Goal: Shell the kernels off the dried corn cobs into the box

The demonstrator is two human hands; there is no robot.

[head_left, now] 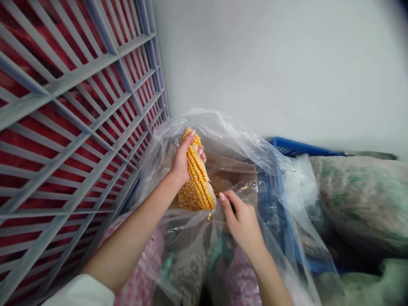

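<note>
My left hand (182, 159) is wrapped round the upper part of a yellow corn cob (199, 174), which is tilted with its lower end toward me. A pale strip along the cob's right side has no kernels. In my right hand (237, 214) is a thin dark pointed tool, its handle mostly hidden by my fingers; the tip (213, 187) meets the cob's right side. Below the cob, loose kernels (189, 197) lie heaped in a large clear plastic bag (219, 123). A few stray kernels (209, 216) show near the cob's lower end.
A grey slatted plastic crate (86, 136) with red material behind it rises on the left. To the right are a blue basket (299, 146) and a stuffed pale sack (363, 195). A white wall (280, 68) stands behind. My knees in pink checked cloth (148, 250) are below.
</note>
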